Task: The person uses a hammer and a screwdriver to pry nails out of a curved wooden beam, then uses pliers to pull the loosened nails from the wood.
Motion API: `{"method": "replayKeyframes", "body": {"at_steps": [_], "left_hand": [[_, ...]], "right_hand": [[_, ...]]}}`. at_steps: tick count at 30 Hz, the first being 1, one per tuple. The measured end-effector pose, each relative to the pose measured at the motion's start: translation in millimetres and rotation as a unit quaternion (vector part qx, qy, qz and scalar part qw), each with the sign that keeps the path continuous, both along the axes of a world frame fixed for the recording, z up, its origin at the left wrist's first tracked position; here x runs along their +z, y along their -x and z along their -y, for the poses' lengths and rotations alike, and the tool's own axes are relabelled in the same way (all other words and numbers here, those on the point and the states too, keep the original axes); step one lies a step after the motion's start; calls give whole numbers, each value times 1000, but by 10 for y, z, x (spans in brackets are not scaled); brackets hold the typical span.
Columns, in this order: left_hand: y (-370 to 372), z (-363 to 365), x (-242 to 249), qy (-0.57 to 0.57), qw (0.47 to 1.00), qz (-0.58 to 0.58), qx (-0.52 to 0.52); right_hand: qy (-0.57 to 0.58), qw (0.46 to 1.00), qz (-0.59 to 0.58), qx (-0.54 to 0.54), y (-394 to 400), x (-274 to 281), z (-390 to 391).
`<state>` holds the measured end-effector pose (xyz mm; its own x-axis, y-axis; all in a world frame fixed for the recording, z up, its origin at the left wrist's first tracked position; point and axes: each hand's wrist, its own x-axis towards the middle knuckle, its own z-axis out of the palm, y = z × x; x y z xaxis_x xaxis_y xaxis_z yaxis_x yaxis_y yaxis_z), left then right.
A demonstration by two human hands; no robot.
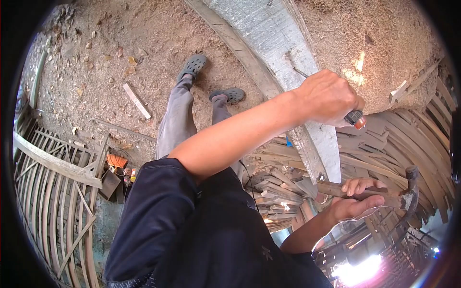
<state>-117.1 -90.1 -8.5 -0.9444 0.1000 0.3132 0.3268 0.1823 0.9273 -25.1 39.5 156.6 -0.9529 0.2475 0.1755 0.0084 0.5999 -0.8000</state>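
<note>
My left hand [331, 98] is closed in a fist round a screwdriver with a black-and-orange handle [355, 118]. Its thin dark shaft points away to the upper left, over a long, pale grey board [261, 36]. Dark marks show on the board near the tip; contact cannot be made out. Lower down, my right hand [357, 197] has its fingers wrapped round the wooden handle of a hammer [410, 194]. The hammer's metal head points to the right, beyond the board's near end.
Curved wooden strips [384, 144] lie piled on the right, with shorter pieces [278, 199] below the board. Sawdust and leaves cover the ground [120, 43]. A slatted wooden frame [53, 201] and an orange object [116, 161] are at left. My clogs [193, 66] stand beside the board.
</note>
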Motion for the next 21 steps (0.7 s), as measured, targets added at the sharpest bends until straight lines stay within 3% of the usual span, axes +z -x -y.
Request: {"method": "replayKeyframes", "body": {"at_steps": [17,21], "left_hand": [[-39,-58,-6,44,999,0,-12],[-8,-23,3,-31,998,-2,63]], "right_hand": [[-19,999,4,-26,6,-36,29],[-28,999,6,-21,27,-22,55]]}}
